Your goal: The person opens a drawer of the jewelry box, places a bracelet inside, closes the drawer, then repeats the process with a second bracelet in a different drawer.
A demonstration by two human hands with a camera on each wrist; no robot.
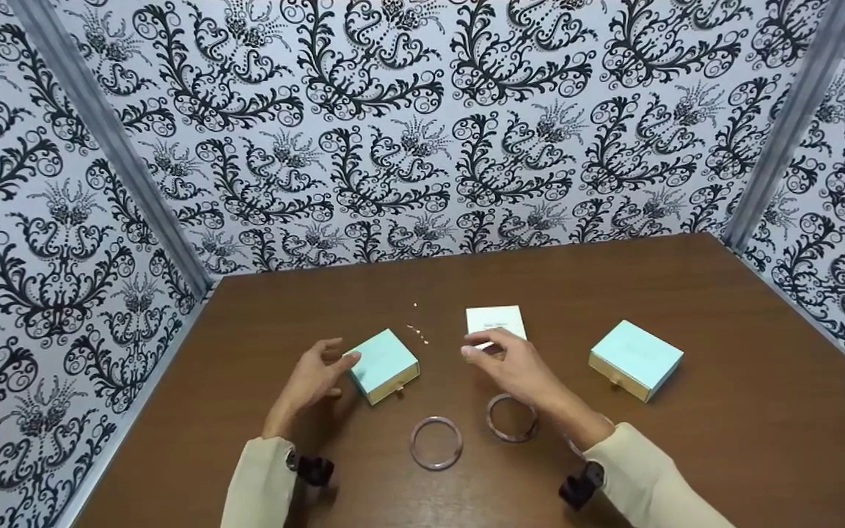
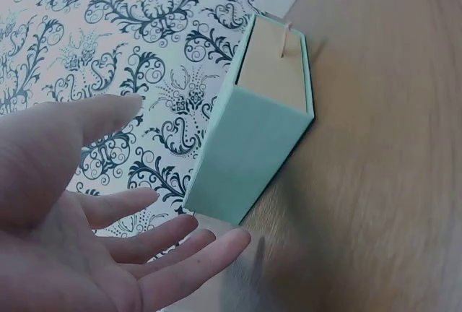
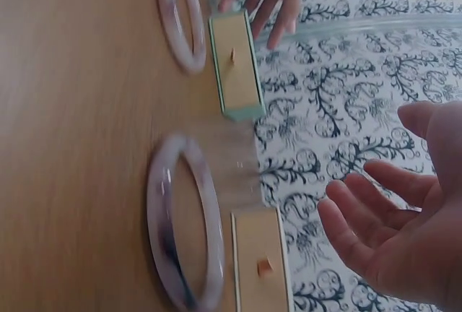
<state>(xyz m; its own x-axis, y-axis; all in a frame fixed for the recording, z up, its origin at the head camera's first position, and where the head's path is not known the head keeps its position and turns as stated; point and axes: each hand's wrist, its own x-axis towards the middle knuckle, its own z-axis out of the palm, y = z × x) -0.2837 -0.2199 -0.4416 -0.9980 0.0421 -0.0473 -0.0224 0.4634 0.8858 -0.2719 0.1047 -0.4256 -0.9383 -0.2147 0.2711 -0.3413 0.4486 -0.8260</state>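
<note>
My left hand (image 1: pixel 311 378) is at the left side of a mint-green drawer box (image 1: pixel 386 361), its fingers spread and loosely bent. The left wrist view shows the palm with nothing in it, beside the green box (image 2: pixel 249 146) and its cream drawer front with a small pull tab. My right hand (image 1: pixel 516 370) hovers near a white drawer box (image 1: pixel 494 317), overlapping its front edge in the head view. Its fingers are relaxed and hold nothing in the right wrist view. Two pale purple bangles, one left (image 1: pixel 435 419) and one right (image 1: pixel 489 418), lie closer to me.
A second mint-green box (image 1: pixel 637 353) stands on the right of the brown table (image 1: pixel 305 308). Part of a third bangle (image 1: pixel 573 445) shows beside my right wrist, mostly hidden. Tiny light-coloured bits (image 1: pixel 425 342) lie scattered between the left and white boxes. Patterned walls (image 1: pixel 393 147) enclose the table.
</note>
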